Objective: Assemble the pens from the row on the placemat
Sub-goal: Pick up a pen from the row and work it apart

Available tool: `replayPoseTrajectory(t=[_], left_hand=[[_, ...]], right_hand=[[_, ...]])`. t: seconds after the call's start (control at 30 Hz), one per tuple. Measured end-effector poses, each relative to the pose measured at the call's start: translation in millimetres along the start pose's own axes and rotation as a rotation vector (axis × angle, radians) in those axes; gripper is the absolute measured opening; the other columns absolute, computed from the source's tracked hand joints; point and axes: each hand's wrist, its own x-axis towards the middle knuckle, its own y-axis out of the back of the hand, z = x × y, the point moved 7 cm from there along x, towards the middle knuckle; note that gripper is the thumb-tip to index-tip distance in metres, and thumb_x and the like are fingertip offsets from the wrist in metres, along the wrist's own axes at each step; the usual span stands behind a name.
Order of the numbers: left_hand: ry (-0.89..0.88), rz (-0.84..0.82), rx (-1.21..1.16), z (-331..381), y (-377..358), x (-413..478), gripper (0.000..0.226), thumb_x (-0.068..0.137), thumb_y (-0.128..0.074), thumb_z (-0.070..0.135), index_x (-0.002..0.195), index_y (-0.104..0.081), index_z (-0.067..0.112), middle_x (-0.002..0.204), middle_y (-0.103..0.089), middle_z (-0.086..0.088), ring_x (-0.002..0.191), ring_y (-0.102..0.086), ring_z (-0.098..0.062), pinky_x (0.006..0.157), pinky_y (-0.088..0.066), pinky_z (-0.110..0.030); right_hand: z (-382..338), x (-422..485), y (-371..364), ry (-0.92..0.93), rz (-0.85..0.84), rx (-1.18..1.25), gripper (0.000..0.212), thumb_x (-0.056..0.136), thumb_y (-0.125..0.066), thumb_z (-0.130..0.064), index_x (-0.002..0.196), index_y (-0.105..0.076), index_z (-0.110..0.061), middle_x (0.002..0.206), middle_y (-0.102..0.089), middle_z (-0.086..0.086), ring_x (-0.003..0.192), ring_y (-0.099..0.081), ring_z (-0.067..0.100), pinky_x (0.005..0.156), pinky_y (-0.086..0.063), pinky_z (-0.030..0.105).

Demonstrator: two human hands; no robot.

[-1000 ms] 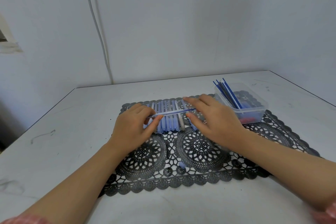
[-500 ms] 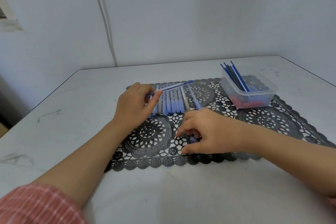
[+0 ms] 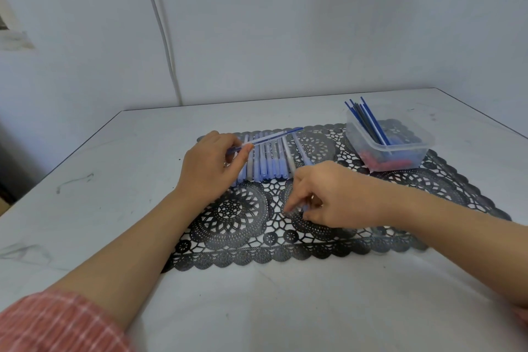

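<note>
A row of blue and grey pens (image 3: pixel 270 161) lies side by side across the back of a black lace placemat (image 3: pixel 237 220). My left hand (image 3: pixel 210 167) pinches a thin pen barrel with a blue refill (image 3: pixel 273 136) that points up and to the right above the row. Nearer to me, my right hand (image 3: pixel 328 194) has its fingers curled down on the mat and pinches a small blue pen piece (image 3: pixel 305 208), mostly hidden under the fingers.
A clear plastic tub (image 3: pixel 400 148) at the mat's back right corner holds several blue and dark refills standing at a slant, with red and blue small parts at its bottom. The grey table (image 3: pixel 285 308) meets a wall behind; a white cable (image 3: pixel 160 26) runs down it.
My right hand left the pen held over the row and came down to the front of the mat, where it closed on a small blue piece. My left hand kept hold of the pen.
</note>
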Motion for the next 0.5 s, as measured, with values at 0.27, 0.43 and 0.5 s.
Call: replayPoseTrajectory(t=[0.27, 0.43, 0.5], left_hand=[[0.0, -0.011, 0.003, 0.5, -1.5, 0.9, 0.036, 0.09, -0.042, 0.048, 0.075, -0.059, 0.019, 0.064, -0.043, 0.014, 0.062, -0.043, -0.009, 0.054, -0.03, -0.014], [-0.007, -0.005, 0.009, 1.8, -0.4, 0.5, 0.037, 0.09, -0.042, 0.047, 0.075, -0.059, 0.018, 0.064, -0.042, 0.014, 0.061, -0.042, -0.009, 0.053, -0.03, -0.013], [-0.012, -0.003, 0.01, 2.4, 0.1, 0.4, 0.037, 0.09, -0.042, 0.046, 0.075, -0.059, 0.018, 0.064, -0.041, 0.015, 0.061, -0.042, -0.008, 0.053, -0.03, -0.013]], right_hand=[[53.3, 4.9, 52.1, -0.271, 0.337, 0.011, 0.014, 0.081, -0.071, -0.015, 0.094, -0.075, -0.017, 0.078, -0.06, -0.009, 0.063, -0.05, -0.001, 0.056, -0.035, 0.0], [86.1, 7.3, 54.4, -0.372, 0.322, -0.085, 0.018, 0.084, -0.065, -0.007, 0.098, -0.074, -0.015, 0.096, -0.07, 0.002, 0.066, -0.051, 0.001, 0.052, -0.031, 0.003], [91.1, 8.1, 50.3, -0.4, 0.283, -0.124, 0.023, 0.087, -0.06, -0.003, 0.102, -0.073, -0.014, 0.103, -0.07, 0.004, 0.08, -0.058, 0.01, 0.06, -0.034, 0.01]])
